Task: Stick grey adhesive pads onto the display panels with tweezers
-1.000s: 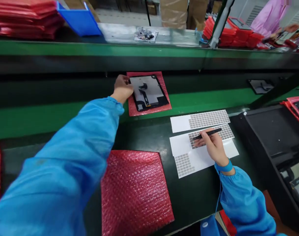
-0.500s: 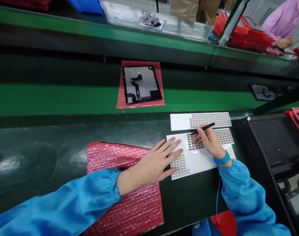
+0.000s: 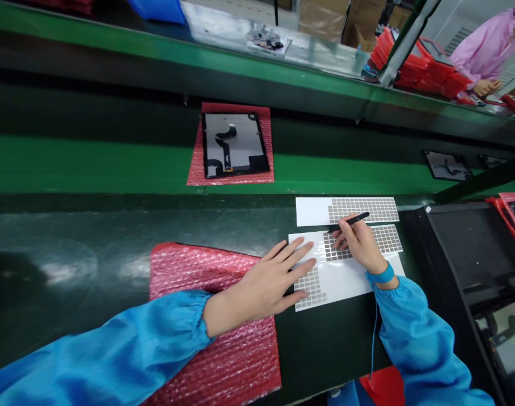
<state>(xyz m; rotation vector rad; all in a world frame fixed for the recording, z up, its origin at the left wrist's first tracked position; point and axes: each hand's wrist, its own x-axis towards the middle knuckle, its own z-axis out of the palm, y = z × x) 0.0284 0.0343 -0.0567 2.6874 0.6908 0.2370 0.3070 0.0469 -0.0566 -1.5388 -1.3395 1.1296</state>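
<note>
My left hand [image 3: 269, 281] lies flat with fingers spread, pressing the left edge of a white sheet of small grey stickers [image 3: 350, 277]. My right hand [image 3: 361, 245] rests on the same sheet and is closed on black tweezers [image 3: 349, 221], whose tip points left at the sticker grid. A second sticker sheet [image 3: 312, 211] lies just beyond. A dark tablet panel with a flex cable [image 3: 234, 145] sits on a red bubble-wrap pad [image 3: 195, 169] on the green conveyor belt [image 3: 92, 163].
A larger red bubble-wrap pad [image 3: 206, 270] lies under my left forearm. A black tray [image 3: 472, 248] stands at the right. Another panel [image 3: 447, 164] rides the belt further right. Stacked red packs [image 3: 426, 67] and a person in pink [image 3: 479, 48] are at the far right.
My left hand let go of the tablet panel on the belt, came back and settled flat on the sticker sheet. The panel and its pad have drifted left. My right hand stayed with the tweezers.
</note>
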